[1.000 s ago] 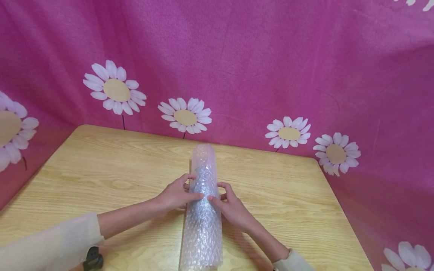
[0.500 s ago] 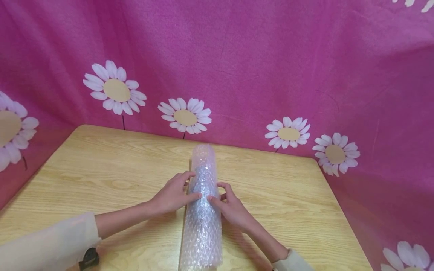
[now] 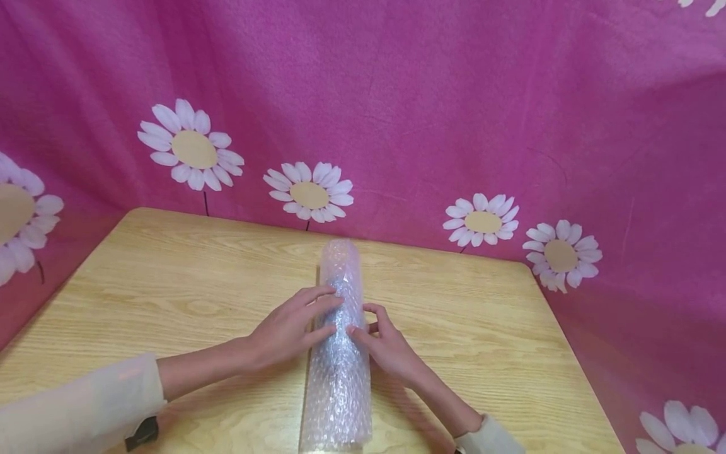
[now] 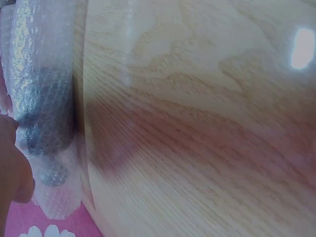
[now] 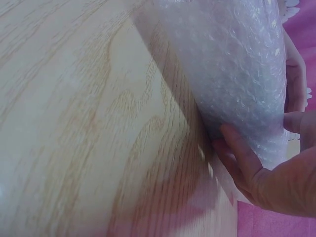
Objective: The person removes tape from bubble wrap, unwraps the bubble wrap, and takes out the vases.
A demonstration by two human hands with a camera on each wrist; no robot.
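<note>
Nearest the person, the pale left sleeve point(image 3: 85, 403), with a dark strap point(image 3: 142, 434) under it, and the right sleeve point(image 3: 490, 436) reach in from either side. Between them a roll of bubble wrap point(image 3: 338, 403) lies lengthwise on the table point(image 3: 170, 284), pointing away from the person. A dark shape point(image 4: 48, 113) shows through the plastic, narrower toward the far end; I can't tell what it is.

The outside looks soft and springy, a little slick, and the plain wrap beyond the dark shape would probably crumple if squeezed. The core seems firmer and likely carries most of the weight, which I can't judge by eye. It may be breakable, so I'd take hold around that filled middle, one hand on each side, pressing gently.

That is where the hands are. The left hand point(image 3: 283, 331) has its fingers spread and fairly straight, tips and thumb resting on top of the roll. The right hand point(image 3: 394, 354) holds the opposite side, thumb on top, fingers bent against the lower flank by the table.

Farther off, the roll ends near the table's back edge, before a pink cloth point(image 3: 397, 94) with white daisies point(image 3: 309, 195).
</note>
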